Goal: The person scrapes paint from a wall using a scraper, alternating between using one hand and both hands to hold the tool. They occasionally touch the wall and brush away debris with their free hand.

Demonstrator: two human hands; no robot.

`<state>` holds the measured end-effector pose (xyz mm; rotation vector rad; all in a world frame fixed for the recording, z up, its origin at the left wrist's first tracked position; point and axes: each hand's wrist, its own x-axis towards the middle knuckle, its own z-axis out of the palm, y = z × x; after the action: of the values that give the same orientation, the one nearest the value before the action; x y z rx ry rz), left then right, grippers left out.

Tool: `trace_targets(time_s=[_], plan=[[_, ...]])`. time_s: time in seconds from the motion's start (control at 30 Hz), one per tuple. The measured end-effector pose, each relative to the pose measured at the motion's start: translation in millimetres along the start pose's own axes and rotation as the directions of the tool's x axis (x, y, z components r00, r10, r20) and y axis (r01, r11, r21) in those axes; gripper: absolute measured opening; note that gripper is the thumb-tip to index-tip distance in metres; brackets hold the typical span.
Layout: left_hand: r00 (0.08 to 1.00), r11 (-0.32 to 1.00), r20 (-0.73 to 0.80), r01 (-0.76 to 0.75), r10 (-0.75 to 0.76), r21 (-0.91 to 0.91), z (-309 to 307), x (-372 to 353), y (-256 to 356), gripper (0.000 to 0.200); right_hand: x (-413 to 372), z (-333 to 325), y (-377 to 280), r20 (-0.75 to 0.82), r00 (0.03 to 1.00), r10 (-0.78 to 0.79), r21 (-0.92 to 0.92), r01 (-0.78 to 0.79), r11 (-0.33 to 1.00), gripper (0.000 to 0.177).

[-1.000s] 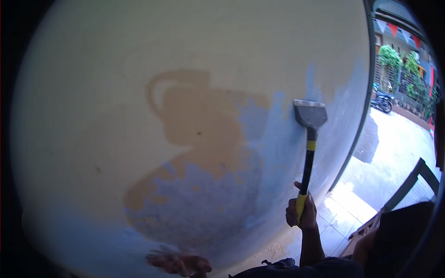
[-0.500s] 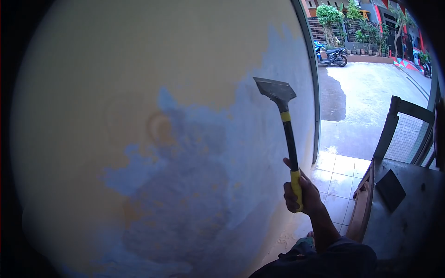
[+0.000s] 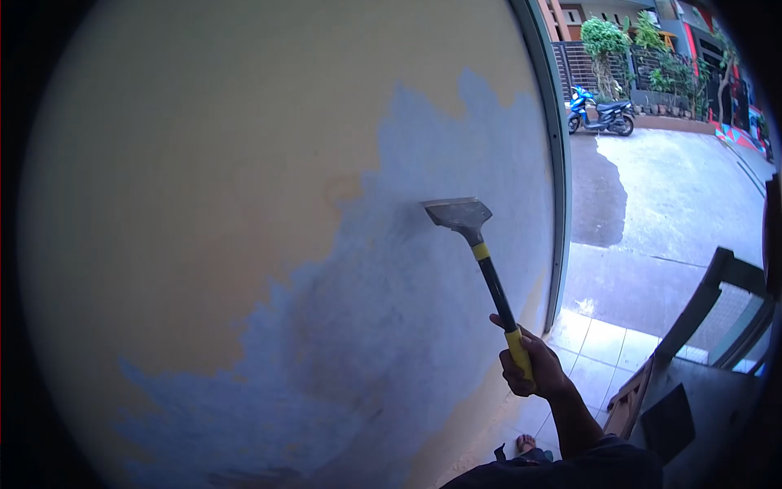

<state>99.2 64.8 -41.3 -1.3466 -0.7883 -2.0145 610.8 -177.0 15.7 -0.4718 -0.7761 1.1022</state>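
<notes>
My right hand [image 3: 531, 365] is wrapped round the yellow grip of a long-handled scraper [image 3: 497, 289]. The scraper's wide metal head [image 3: 460, 215] points up and to the left, close to the wall [image 3: 195, 204]; whether its edge touches cannot be told. Yellowish paint covers the upper and left wall, and a ragged-edged blue-grey patch [image 3: 391, 285] spreads behind the scraper. My left hand is out of view.
A doorway edge [image 3: 557, 163] bounds the wall. Outside stands a blue scooter [image 3: 601, 114] on paved ground. A chair [image 3: 692, 306] with a dark flat piece [image 3: 668, 424] on it is at the right. Below, a bare foot [image 3: 525, 443] is on the floor.
The scraper head has moved down and slightly left, and my right hand is slightly lower. The view has shifted, showing more of the foot and the scooter.
</notes>
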Motion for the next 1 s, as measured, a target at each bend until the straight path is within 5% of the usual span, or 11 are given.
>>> trace_targets(time_s=[0.17,0.23,0.3,0.5,0.53,0.63,0.73,1.0], plan=[[0.993,0.998,0.114,0.016,-0.024,0.068,1.3,-74.0,-35.9,0.058,6.3,-12.1,-19.1,0.002,1.000,0.016,-0.029,-0.016,0.999,0.055],[0.991,0.997,0.134,0.013,-0.024,0.079,48.7,-7.6,48.7,0.058,6.2,-11.3,-19.8,0.020,1.000,-0.019,-0.044,0.020,0.999,0.056],[0.931,0.938,0.119,-0.346,0.344,-0.006,65.9,53.3,122.8,0.058,-0.8,-6.6,-12.7,0.025,1.000,-0.007,-0.020,0.008,1.000,0.057],[0.864,0.864,0.047,-0.497,0.502,-0.080,74.1,67.3,116.5,0.053,-4.8,21.7,11.2,0.030,0.997,0.074,-0.017,-0.073,0.997,0.057],[0.945,0.948,0.086,-0.318,0.315,0.023,67.7,59.8,131.4,0.056,-8.8,23.0,15.2,0.053,0.995,0.082,-0.021,-0.081,0.996,0.058],[0.933,0.961,0.242,-0.275,0.266,0.004,55.0,54.6,117.4,0.057,-12.6,35.3,14.4,0.067,0.992,0.112,-0.047,-0.109,0.993,0.060],[0.946,0.971,0.246,-0.232,0.210,0.065,55.1,53.3,125.6,0.056,-15.4,39.9,10.9,0.097,0.986,0.134,0.012,-0.136,0.991,0.061],[0.935,0.962,0.261,-0.266,0.240,0.068,52.2,56.0,128.6,0.053,-16.1,48.8,-0.1,0.286,0.952,0.109,0.205,-0.172,0.964,0.068]])
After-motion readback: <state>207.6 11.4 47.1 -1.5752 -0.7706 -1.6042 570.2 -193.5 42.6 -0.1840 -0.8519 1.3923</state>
